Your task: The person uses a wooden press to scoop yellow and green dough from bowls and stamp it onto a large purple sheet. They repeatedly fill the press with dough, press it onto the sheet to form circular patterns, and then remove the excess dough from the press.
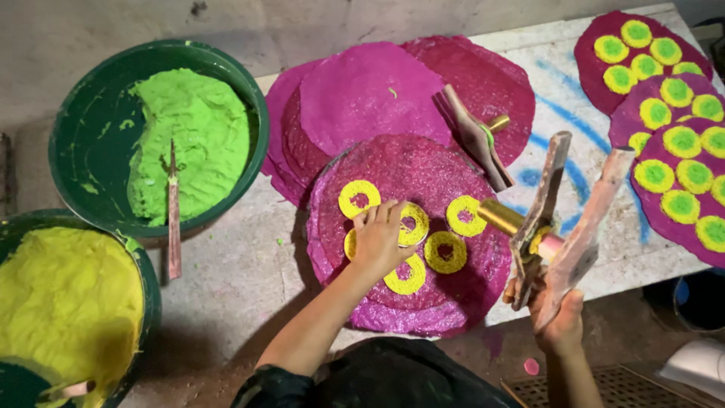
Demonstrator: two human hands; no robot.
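Note:
My left hand (377, 240) rests fingers-down on a round magenta disc (461, 298), touching one of several yellow paste rings (359, 198) laid on it. My right hand (557, 321) grips a wooden two-handled press (563, 219) with a brass barrel pointing left over the disc's right edge. A second similar press (476, 136) lies on a stack of plain magenta discs (370, 94) behind.
A green tub of green paste (189, 140) with a stick in it stands at the left, and a tub of yellow paste (64, 302) sits below it. Finished magenta discs with yellow-and-green rounds (672, 128) lie at the right on the stone slab.

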